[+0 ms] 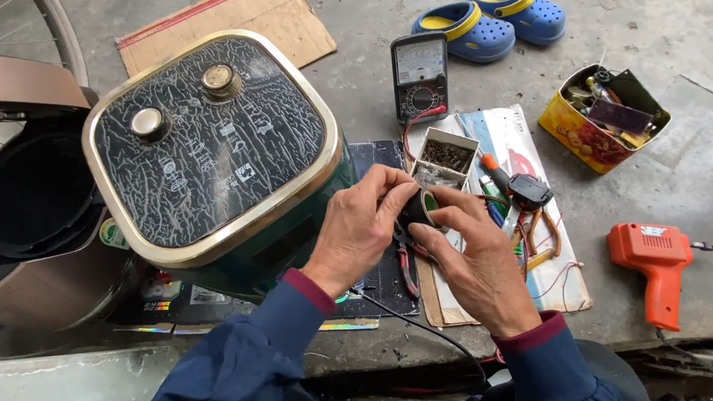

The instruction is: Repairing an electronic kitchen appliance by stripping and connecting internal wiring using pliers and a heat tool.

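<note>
A small dark roll (420,207), mostly hidden, is pinched between the left hand (358,229) and right hand (476,258) fingers.

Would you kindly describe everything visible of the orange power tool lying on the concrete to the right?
The orange power tool is pistol-shaped with what looks like a plastic housing: a boxy body carrying a pale label on top, and a handle angled down toward the viewer. A thin metal tip projects from its right end. It lies on its side on the concrete floor, right of the papers, untouched by either hand. A dark cable seems to leave the handle's base.
</note>
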